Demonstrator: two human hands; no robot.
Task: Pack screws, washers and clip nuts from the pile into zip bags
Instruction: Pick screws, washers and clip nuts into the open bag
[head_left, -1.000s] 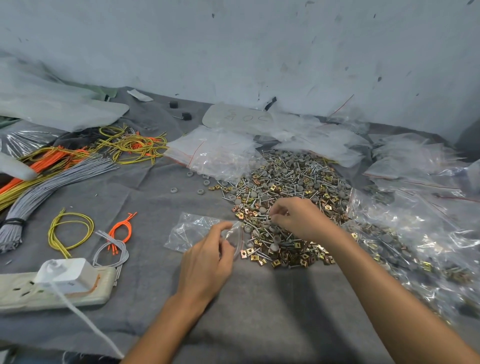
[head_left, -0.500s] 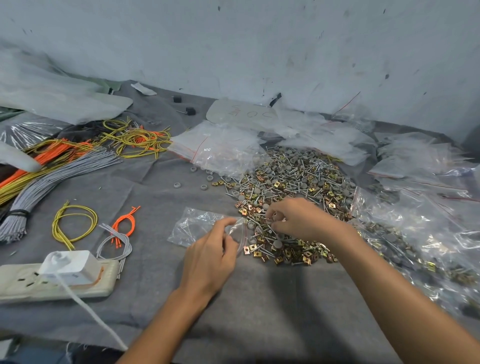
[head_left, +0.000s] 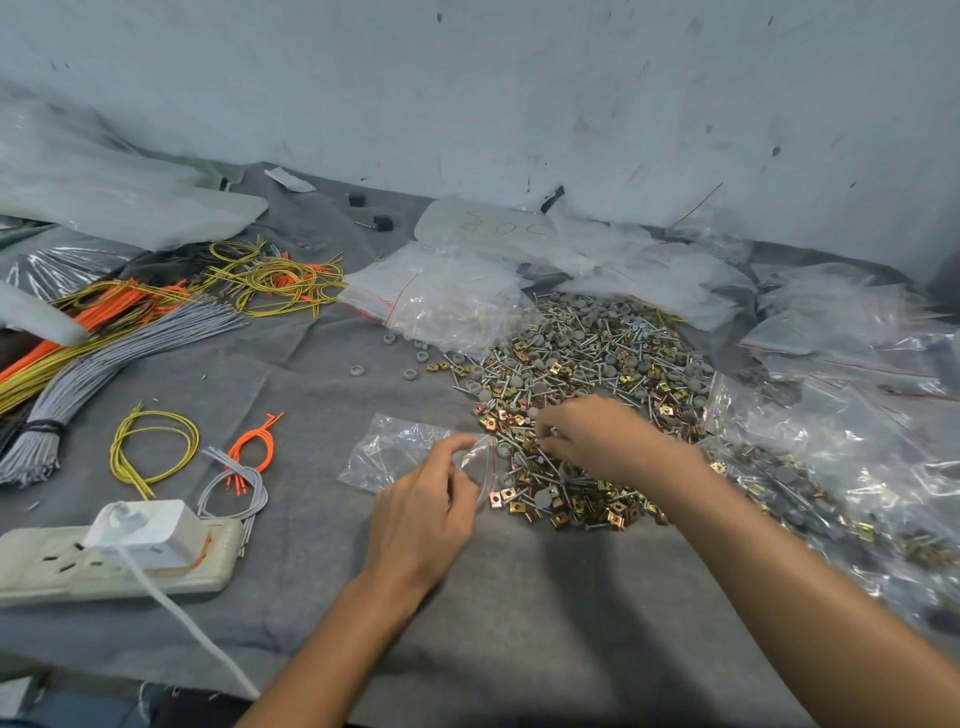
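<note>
While my left hand (head_left: 426, 512) pinches the mouth of a clear zip bag (head_left: 395, 452) between thumb and curled fingers, the lip gapes toward the pile (head_left: 587, 374) and the rest of the bag lies flat on the grey cloth (head_left: 545, 623), just beside the pile's near-left edge.

Right hand (head_left: 592, 441): on top of the pile, fingers curled down, tips drawn together on the hardware. Which pieces are in the pinch I cannot tell; too small and blurred.

Bag contents: no screws, washers or clip nuts visible inside. Judged empty or nearly so.

Done so far: filled bags (head_left: 810, 483) lie heaped to the right of the pile, hardware showing through the plastic. Count not readable.

Left to do: the pile is large, with screws, grey washers and brass-coloured clip nuts mixed throughout. A stack of empty bags (head_left: 447, 296) sits behind it, touching its far-left edge. A few loose washers (head_left: 356, 371) lie apart on the cloth, left of the pile; they will need collecting.

Estimate: well short of the end. The present bag is at its first pick, then filling and sealing, then many bags more.

Not part of this job: wire bundles (head_left: 119, 353) and power strip (head_left: 104, 561), at left.
</note>
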